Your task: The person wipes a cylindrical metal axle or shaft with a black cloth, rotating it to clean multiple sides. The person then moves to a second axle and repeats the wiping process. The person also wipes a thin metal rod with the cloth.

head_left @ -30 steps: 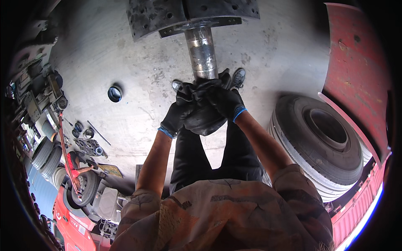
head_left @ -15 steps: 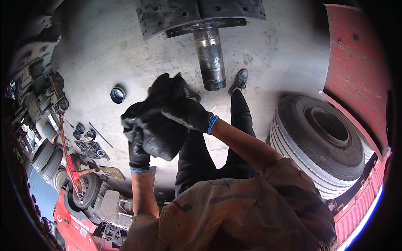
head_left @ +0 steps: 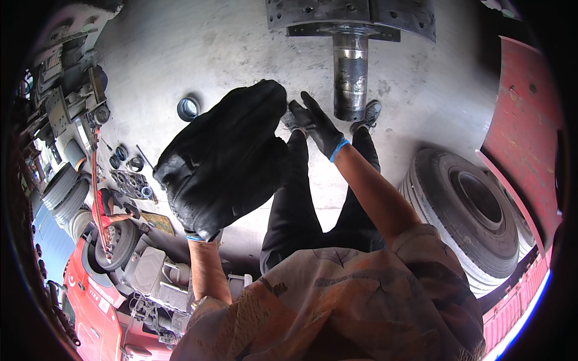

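Observation:
A large piece of black cloth [head_left: 226, 153], creased and draped, hangs from my left hand [head_left: 203, 233]. It covers most of that hand's black glove, so the fingers are hidden beneath it. Just right of the cloth, my right hand [head_left: 318, 125] is open in a black glove with a blue cuff. Its fingers are spread, with nothing in them. Beyond that hand a greasy metal axle spindle [head_left: 350, 75] points toward me, with dark curved brake shoes [head_left: 313, 13] around its far end.
Big truck tires [head_left: 463, 204] stand at my right beside a red curved panel [head_left: 518, 120]. On the floor lie a dark ring [head_left: 188, 109] and several bearing parts [head_left: 129, 180]. At left, a person in red [head_left: 107, 207] is near a tire and a red truck [head_left: 93, 301].
The bunched cloth has spread out over my left hand. My right hand has let go of it and moved right, fingers opening. The view has shifted slightly left.

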### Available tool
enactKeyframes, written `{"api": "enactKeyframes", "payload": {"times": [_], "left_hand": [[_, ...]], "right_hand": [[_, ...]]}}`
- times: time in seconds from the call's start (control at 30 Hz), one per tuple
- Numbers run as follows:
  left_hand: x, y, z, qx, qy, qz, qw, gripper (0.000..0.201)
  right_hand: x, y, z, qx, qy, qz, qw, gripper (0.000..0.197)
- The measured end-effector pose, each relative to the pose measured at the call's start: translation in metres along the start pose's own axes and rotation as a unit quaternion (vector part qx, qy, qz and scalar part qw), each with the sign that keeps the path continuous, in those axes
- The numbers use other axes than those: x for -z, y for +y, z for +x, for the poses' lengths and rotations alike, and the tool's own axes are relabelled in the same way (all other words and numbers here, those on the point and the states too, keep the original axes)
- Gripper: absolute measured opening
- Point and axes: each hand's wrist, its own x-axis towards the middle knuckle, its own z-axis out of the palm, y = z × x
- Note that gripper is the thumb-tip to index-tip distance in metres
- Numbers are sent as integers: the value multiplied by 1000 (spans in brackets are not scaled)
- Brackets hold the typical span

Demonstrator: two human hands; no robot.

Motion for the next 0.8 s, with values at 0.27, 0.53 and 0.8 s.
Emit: {"api": "enactKeyframes", "payload": {"times": [0.27, 0.53, 0.8], "left_hand": [[3, -2, -10, -41, 45, 163, 985, 60], [13, 10, 21, -149, -10, 450, 880, 54], [-31, -32, 48, -63, 65, 389, 917, 45]], "right_hand": [[1, -5, 27, 69, -9, -147, 987, 28], [-66, -44, -34, 116, -87, -172, 974, 31], [-147, 16, -61, 438, -126, -777, 433, 60]]}}
